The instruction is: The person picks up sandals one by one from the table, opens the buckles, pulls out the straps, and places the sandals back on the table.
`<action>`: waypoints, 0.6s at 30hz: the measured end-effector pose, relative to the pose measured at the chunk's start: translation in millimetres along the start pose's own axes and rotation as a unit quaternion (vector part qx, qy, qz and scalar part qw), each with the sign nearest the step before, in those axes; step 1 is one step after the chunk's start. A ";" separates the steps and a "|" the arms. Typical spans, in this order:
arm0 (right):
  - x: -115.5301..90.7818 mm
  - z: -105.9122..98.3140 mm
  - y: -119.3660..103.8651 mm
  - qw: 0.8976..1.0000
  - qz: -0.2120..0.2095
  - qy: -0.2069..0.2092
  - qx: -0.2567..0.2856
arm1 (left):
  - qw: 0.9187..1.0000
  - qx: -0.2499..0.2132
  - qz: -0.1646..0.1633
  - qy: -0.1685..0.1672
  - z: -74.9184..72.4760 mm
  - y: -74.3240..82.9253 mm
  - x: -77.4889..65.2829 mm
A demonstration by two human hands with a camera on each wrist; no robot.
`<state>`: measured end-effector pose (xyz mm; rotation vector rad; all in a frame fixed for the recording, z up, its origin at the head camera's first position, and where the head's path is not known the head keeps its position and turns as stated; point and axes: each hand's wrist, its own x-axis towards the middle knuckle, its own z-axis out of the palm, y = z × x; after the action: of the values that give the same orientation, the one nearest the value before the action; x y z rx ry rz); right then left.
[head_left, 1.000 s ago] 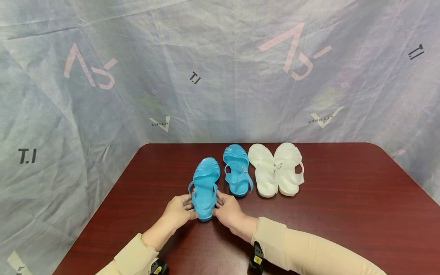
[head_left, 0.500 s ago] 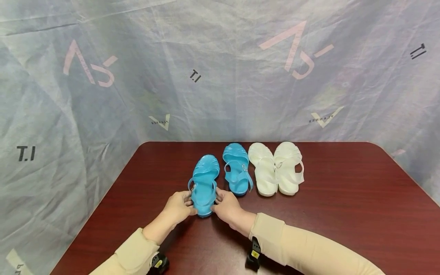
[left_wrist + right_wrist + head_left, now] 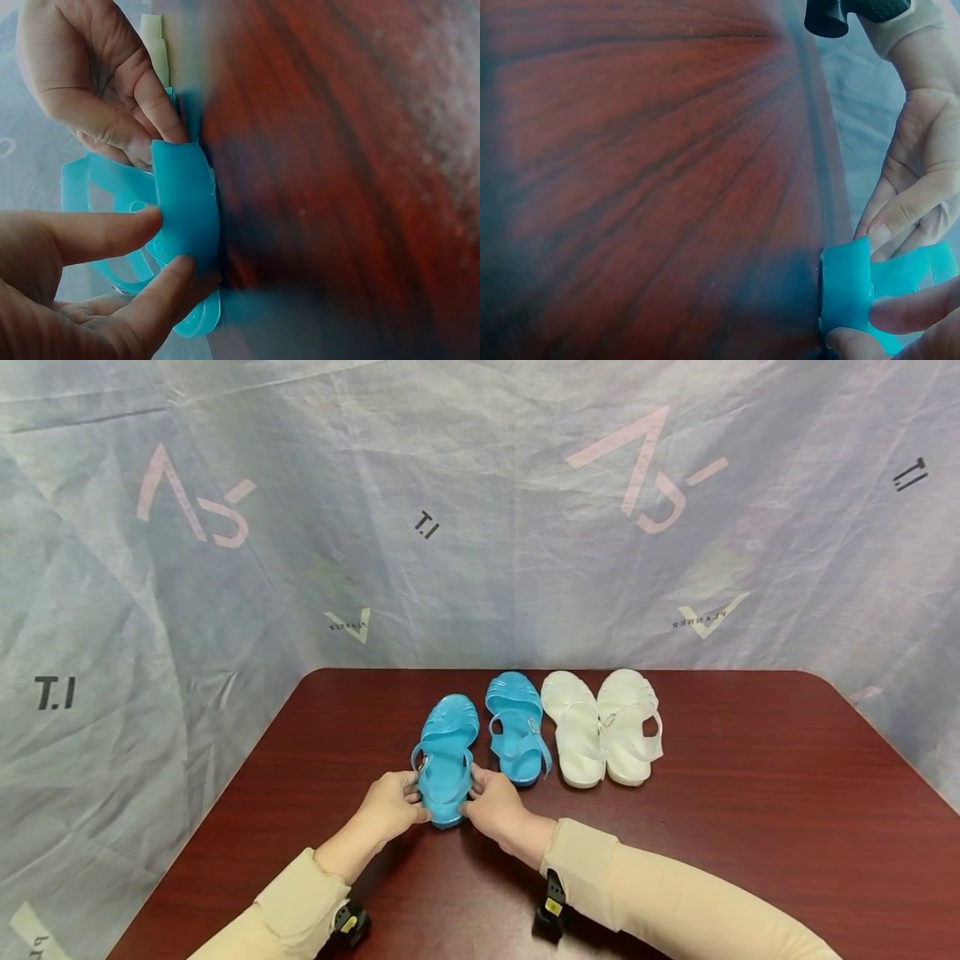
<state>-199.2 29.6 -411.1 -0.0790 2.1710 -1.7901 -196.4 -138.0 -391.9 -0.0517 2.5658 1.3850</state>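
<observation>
A blue jelly sandal (image 3: 447, 739) lies on the table with its toe pointing away from me and tilted slightly right. My left hand (image 3: 386, 810) pinches the left side of its heel, thumb near the top edge. On the opposite side, my right hand (image 3: 497, 810) grips the heel in the same way. The left wrist view shows the heel (image 3: 184, 202) between the fingertips of both hands, low over the wood. A second blue sandal (image 3: 516, 727) stands just to the right, apart from the held one. Fingers under the sole are partly hidden.
Two white sandals (image 3: 577, 735) stand side by side, right of the second blue one, toes toward the back edge. Everything is on a dark red wooden table (image 3: 750, 793). A grey printed cloth (image 3: 480, 527) hangs behind and to the sides.
Both hands have shifted the held blue sandal slightly forward, away from me, keeping their grip on its heel. The other sandals stay in place.
</observation>
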 end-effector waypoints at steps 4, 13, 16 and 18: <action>1.0 0.0 -0.3 1.000 -0.001 0.001 -0.006 | 1.000 0.007 0.002 0.000 -0.4 1.4 0.9; 1.9 -1.0 -3.1 1.000 0.000 0.002 -0.013 | 1.000 0.006 -0.001 -0.004 -1.1 2.3 3.5; 2.1 -0.7 -3.3 1.000 0.003 0.001 -0.008 | 1.000 0.006 -0.003 -0.007 -0.9 1.9 4.5; 2.6 -0.5 -3.4 1.000 0.001 0.002 -0.008 | 1.000 0.008 -0.005 -0.008 -1.0 1.7 5.8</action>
<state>-202.4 28.7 -408.3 -0.0760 2.1883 -1.7723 -202.4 -137.5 -391.2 -0.0517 2.5592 1.3569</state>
